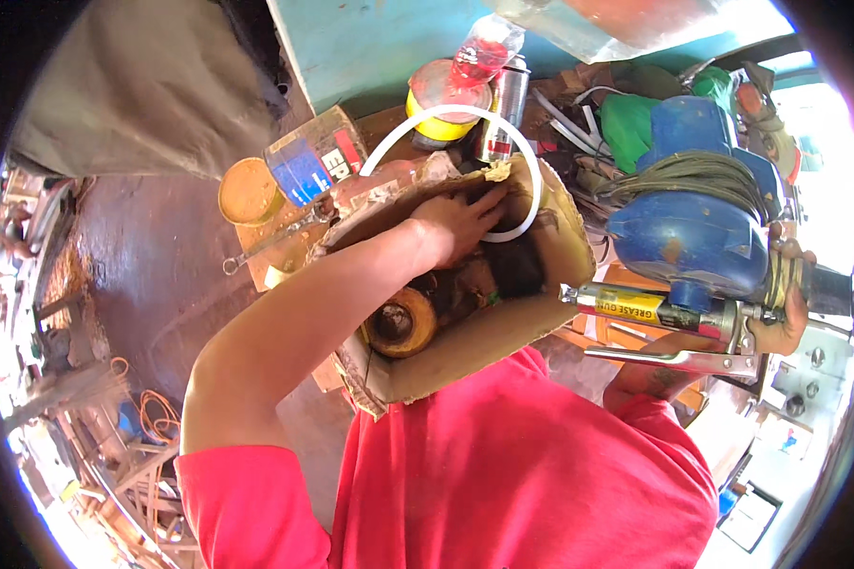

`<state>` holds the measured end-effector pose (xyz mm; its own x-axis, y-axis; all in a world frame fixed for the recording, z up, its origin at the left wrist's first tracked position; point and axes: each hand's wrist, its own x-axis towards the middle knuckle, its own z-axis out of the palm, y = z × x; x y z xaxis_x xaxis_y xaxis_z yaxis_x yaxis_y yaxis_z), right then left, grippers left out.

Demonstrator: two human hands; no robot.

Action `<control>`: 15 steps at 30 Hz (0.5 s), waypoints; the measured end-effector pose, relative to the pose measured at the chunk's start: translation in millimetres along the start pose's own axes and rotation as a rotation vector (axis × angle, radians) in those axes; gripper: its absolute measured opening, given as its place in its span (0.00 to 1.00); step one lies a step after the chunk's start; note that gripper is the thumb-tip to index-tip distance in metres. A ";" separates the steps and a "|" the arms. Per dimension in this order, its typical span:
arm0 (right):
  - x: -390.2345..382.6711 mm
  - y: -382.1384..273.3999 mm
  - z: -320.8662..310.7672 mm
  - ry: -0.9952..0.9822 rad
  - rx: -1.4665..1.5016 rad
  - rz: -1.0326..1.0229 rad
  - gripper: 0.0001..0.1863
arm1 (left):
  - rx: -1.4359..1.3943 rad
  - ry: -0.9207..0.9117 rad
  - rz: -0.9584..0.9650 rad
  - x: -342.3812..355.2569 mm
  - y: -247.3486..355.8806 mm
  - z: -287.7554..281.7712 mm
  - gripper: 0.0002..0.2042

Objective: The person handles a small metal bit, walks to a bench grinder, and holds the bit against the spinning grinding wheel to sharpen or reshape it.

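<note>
My left hand (457, 226) reaches into a worn cardboard box (455, 365), its fingers stretched out and apart near the far inner wall. No held thing shows in it. Inside the box lie a round yellow-brown piece (403, 322) with a dark centre and several dark items I cannot make out. A white plastic ring or loop of hose (538, 180) arches over the far side of the box, close to my fingertips. At the right, my right hand (786, 318) is closed around the end of a grease gun (650, 308) with a yellow and black label and a silver lever.
A blue bench grinder (688, 237) wound with cord stands beyond the grease gun. Behind the box are a blue carton (313, 156), a round yellow tin (251, 192), a spray can (505, 109) and a wrench (275, 242). Green cloth (626, 131) and cables lie farther right.
</note>
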<state>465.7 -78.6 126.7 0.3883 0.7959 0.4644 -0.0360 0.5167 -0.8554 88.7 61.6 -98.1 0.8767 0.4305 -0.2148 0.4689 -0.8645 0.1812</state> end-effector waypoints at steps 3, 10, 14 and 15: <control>-2.0 8.5 0.7 -0.093 0.144 0.003 0.31 | -0.034 -0.048 -0.010 -0.3 -5.3 8.5 0.36; -16.2 10.0 -16.8 -0.066 -0.173 -0.152 0.30 | -0.095 -0.222 -0.146 2.1 2.0 3.4 0.35; -19.5 8.8 -23.5 -0.089 -0.232 -0.173 0.30 | 0.043 -0.031 -0.044 5.3 10.5 10.8 0.33; -20.1 10.4 -24.5 -0.091 -0.247 -0.177 0.30 | 0.175 0.108 0.053 4.0 9.2 14.6 0.33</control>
<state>480.1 -97.0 102.9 0.2846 0.7314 0.6198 0.2532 0.5662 -0.7844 95.0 51.6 -111.4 0.9106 0.4001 -0.1034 0.4039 -0.9146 0.0185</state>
